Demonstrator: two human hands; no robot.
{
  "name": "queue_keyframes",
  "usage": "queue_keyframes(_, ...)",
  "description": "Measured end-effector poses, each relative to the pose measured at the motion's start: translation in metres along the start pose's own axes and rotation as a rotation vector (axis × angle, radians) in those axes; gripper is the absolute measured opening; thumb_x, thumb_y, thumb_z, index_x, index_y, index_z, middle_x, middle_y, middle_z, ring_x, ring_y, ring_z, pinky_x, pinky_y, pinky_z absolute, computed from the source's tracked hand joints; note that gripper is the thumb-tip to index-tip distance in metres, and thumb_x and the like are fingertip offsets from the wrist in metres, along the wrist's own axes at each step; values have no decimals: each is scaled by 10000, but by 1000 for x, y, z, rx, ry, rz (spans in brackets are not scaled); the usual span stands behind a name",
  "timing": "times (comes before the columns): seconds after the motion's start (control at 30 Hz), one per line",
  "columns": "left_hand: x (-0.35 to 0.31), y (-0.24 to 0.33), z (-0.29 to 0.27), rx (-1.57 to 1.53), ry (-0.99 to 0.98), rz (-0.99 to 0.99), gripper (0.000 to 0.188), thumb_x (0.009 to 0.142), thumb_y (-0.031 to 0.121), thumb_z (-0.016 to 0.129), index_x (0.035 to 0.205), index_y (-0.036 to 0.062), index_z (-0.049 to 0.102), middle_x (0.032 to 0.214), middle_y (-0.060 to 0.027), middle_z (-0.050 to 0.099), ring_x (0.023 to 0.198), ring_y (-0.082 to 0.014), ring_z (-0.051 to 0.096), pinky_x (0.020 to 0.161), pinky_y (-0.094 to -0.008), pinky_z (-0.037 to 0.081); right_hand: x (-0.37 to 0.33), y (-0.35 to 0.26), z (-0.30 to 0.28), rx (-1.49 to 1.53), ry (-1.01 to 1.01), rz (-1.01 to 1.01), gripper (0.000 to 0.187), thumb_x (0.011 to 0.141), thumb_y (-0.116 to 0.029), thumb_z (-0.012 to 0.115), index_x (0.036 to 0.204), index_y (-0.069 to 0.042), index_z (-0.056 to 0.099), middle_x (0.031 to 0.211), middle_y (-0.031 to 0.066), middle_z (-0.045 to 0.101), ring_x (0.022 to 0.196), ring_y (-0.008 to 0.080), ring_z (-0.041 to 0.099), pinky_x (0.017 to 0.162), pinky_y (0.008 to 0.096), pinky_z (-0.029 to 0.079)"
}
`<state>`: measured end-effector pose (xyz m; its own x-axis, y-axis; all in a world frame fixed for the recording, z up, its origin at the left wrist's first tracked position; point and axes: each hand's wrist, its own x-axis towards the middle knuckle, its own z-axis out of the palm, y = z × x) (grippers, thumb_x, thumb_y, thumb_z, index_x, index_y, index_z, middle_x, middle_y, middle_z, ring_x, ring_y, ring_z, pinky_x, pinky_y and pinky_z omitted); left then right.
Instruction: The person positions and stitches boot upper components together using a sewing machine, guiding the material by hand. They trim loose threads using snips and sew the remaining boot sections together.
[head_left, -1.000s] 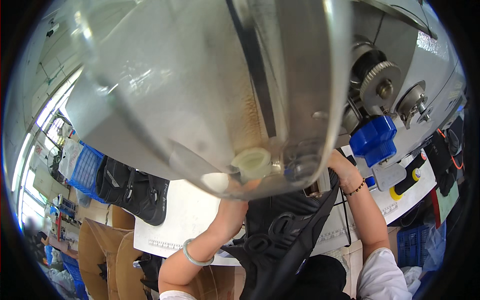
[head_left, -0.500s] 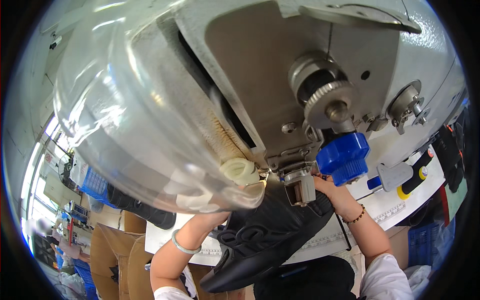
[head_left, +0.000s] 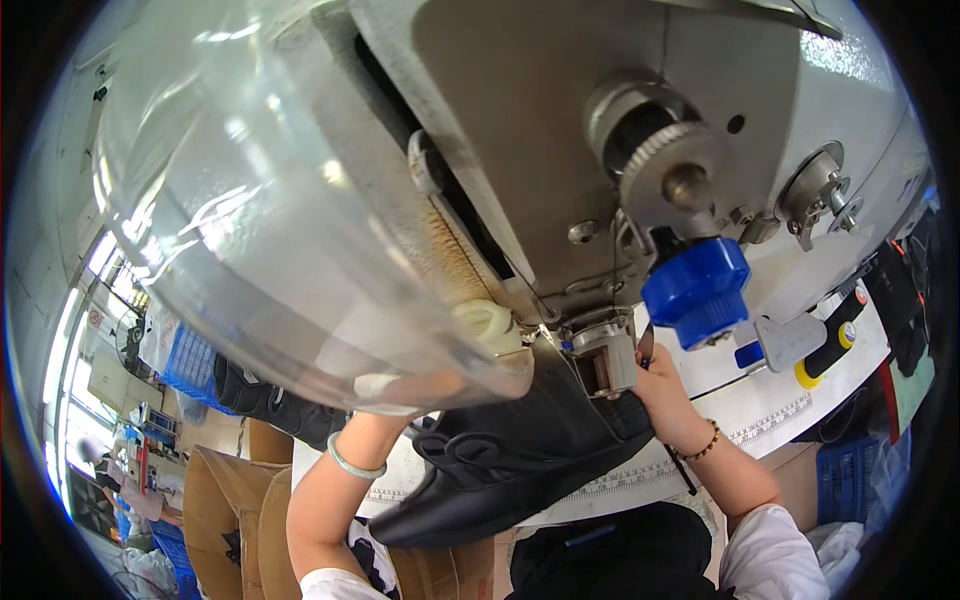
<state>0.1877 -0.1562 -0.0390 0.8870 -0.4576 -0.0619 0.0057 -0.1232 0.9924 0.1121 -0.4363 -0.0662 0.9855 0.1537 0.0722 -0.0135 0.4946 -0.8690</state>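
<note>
Black shoe (head_left: 520,440): tilted under the sewing machine (head_left: 520,110), toe to lower left; probably so its opening edge reaches the metal foot (head_left: 606,365).
Left hand (head_left: 420,385): behind the clear guard (head_left: 250,270), near the shoe's front; its grip I cannot tell.
Right hand (head_left: 668,390): beside the heel, seemingly for steadiness; fingertips are partly hidden, grip also unclear.

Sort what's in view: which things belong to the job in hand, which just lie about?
Job in hand:
black shoe
sewing machine
left hand
right hand

Apparently just lying about:
black-and-yellow handle
cardboard box
blue crate on the right
</note>
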Motion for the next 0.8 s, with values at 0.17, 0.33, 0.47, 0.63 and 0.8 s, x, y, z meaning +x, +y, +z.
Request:
queue_keyframes(0.17, 3, 13, 7, 320, 105, 98, 83, 817, -4, 559, 850, 19, 632, 863, -1, 576, 804, -110, 506, 722, -269, 440, -4, 11, 13, 5, 24, -101, 87, 888, -84, 599, 928, -9, 617, 796, -31, 600, 737, 13, 513, 649, 190, 407)
queue_keyframes(0.33, 5, 33, 16, 226, 52, 21, 105, 878, 100, 575, 863, 24, 645, 844, 5, 577, 788, -108, 502, 699, -282, 455, -4, 18, 17, -17, 77, -104, 68, 880, -82, 613, 908, -20, 605, 760, -54, 544, 703, 6, 460, 622, 190, 370)
queue_keyframes(0.47, 8, 25, 0, 683, -14, 97, 153, 883, 107, 583, 1001, 23, 632, 989, -15, 589, 915, -136, 523, 813, -286, 457, -4, 23, 17, 35, 91, -88, 52, 879, -80, 612, 881, -30, 600, 757, -61, 526, 693, 3, 444, 612, 188, 359)
queue_keyframes(0.63, 20, 3, -21, -203, -175, -53, 369, 820, 31, 646, 1181, 51, 570, 1212, -56, 549, 1123, -177, 497, 983, -322, 413, -4, 25, 18, 41, 84, -72, 51, 886, -79, 602, 889, -29, 594, 781, -53, 541, 697, 9, 453, 616, 190, 371)
queue_keyframes(0.8, 23, 11, -17, -41, -161, 88, 446, 819, 128, 671, 1236, 76, 520, 1239, -75, 546, 1138, -205, 515, 996, -355, 421, -6, 27, 25, 38, 101, -117, 58, 897, -66, 586, 917, -12, 593, 829, -26, 586, 730, 23, 490, 654, 196, 403)
